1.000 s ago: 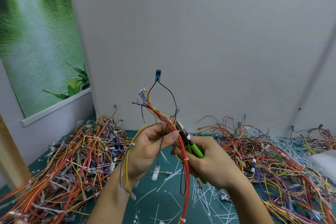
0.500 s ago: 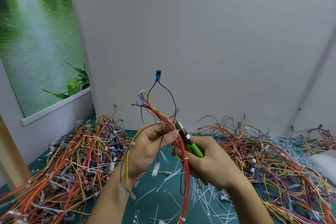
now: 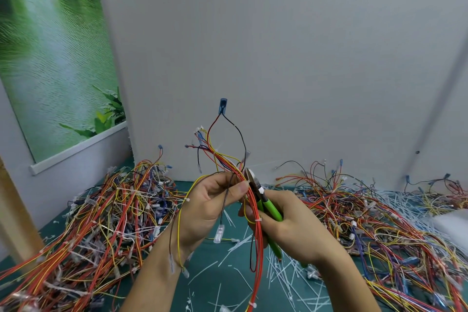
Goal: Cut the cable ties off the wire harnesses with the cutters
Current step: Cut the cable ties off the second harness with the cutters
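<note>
Heaps of loose harnesses (image 3: 101, 210) cover the green bench (image 3: 215, 284) at the left and right of the frame. At centre the held harness (image 3: 257, 240) runs nearly upright, its long axis top to bottom. The left hand (image 3: 210, 208) pinches it between thumb and curled fingers. The right hand (image 3: 296, 228) wraps the cutters (image 3: 269, 208), whose head points up-left against the red wires. A white cable tie (image 3: 257, 220) sits just below that head, nearer the right hand.
</note>
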`<state>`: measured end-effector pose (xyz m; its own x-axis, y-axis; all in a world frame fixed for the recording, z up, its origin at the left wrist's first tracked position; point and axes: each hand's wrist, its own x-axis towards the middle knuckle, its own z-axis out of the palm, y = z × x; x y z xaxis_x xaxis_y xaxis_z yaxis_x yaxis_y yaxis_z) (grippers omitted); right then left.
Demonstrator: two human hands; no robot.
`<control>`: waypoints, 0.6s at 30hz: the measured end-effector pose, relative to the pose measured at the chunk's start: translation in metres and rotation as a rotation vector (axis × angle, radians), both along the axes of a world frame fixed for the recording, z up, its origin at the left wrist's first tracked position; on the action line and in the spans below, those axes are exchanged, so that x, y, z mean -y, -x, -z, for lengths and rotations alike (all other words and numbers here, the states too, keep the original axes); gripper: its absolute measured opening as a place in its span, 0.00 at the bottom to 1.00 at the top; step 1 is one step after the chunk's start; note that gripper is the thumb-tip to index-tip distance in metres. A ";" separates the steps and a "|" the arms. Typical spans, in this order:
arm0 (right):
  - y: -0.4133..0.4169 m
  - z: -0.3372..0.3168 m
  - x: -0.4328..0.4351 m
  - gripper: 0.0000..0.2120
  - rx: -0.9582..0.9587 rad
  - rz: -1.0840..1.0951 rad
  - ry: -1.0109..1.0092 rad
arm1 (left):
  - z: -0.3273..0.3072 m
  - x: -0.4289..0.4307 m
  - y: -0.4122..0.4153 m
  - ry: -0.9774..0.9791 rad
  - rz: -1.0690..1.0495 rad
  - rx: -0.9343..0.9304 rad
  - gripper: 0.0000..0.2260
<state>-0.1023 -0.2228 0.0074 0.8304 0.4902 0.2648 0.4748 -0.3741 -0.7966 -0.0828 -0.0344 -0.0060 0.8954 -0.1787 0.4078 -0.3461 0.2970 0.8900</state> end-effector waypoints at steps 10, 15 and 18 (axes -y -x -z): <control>0.003 -0.002 0.000 0.08 -0.052 -0.018 -0.057 | 0.000 -0.002 0.001 0.009 0.008 0.005 0.15; 0.004 -0.004 0.000 0.08 -0.021 -0.043 -0.019 | -0.002 -0.002 0.004 0.005 0.020 0.007 0.10; 0.005 -0.004 -0.001 0.07 0.008 -0.053 -0.005 | -0.003 -0.002 0.005 0.003 0.026 0.003 0.10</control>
<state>-0.1072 -0.2219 0.0117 0.8013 0.5319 0.2740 0.5003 -0.3445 -0.7943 -0.0881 -0.0320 -0.0034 0.8893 -0.2005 0.4111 -0.3410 0.3086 0.8880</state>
